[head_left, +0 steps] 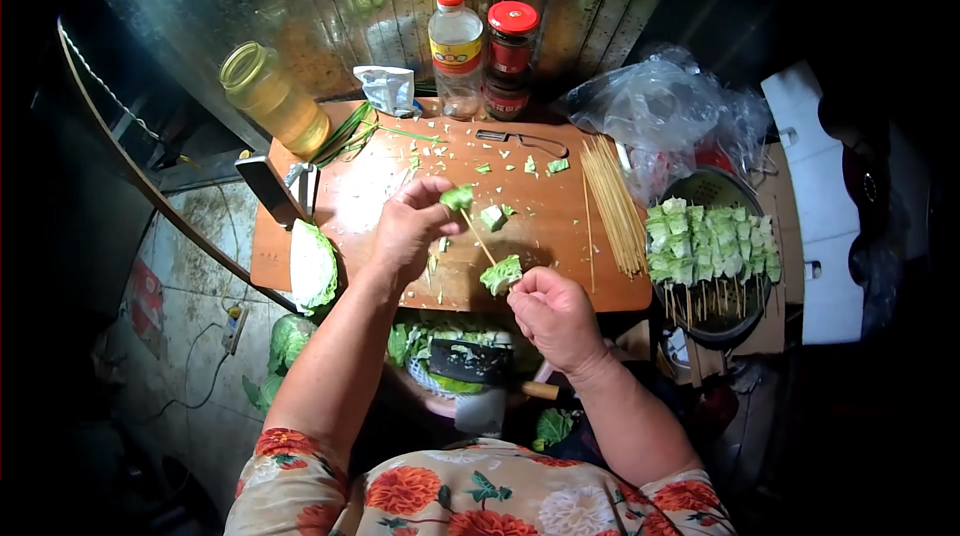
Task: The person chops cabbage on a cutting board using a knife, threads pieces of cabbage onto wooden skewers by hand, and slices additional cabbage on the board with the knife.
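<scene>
Above the wooden board, my left hand pinches a small green cabbage piece at the far end of a bamboo skewer. My right hand is closed around the skewer's near end, its fingers just behind more cabbage leaf threaded on the stick. The skewer slants between both hands, partly bare in the middle. A loose cabbage chunk lies on the board beyond it. At the board's left edge rests a cut cabbage wedge.
Right: bamboo sticks, loaded cabbage skewers over a dark basket, plastic bags. Back: peeler, clear bottle, red-lidded jar, yellow-liquid jar. Left: phone. Below the board, a cleaver lies over cabbage leaves.
</scene>
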A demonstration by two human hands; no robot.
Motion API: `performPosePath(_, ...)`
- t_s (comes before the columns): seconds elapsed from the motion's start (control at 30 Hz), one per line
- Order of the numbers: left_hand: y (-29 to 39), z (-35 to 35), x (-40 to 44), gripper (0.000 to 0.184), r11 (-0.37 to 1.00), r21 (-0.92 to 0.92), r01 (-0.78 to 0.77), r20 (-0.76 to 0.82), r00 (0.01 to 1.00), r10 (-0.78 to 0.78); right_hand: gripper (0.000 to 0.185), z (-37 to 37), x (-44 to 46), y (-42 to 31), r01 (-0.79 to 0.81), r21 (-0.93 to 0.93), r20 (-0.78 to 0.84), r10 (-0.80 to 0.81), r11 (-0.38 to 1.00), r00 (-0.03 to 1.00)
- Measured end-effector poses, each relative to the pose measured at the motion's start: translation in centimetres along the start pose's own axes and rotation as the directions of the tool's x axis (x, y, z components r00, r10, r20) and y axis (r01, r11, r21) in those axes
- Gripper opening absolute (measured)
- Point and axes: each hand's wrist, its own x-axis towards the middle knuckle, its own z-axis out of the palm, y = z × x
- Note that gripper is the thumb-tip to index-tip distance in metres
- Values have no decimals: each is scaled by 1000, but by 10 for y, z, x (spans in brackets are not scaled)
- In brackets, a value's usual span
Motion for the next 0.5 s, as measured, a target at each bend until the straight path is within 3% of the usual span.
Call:
performPosePath(0.13,-16,29,-29,23,985,-92,148,213,969,-126,7,-3,9,7,69,-40,-143,-74,997,987)
performPosePath(0.3,-11,32,-31,28,987,12,162,233,959,-160,9,-9,5,8,58,-47,-152,-64,997,986)
performPosePath(0.4,-15,30,-23,30,993,75,92,251,962,-108,10,-10,8,4,34,3,-170,-33,999,985)
performPosePath(0.5,-16,24,-5,32,999,-12,41,94,995,-40,10,-13,6,-4,16,123,-166,5,992,986)
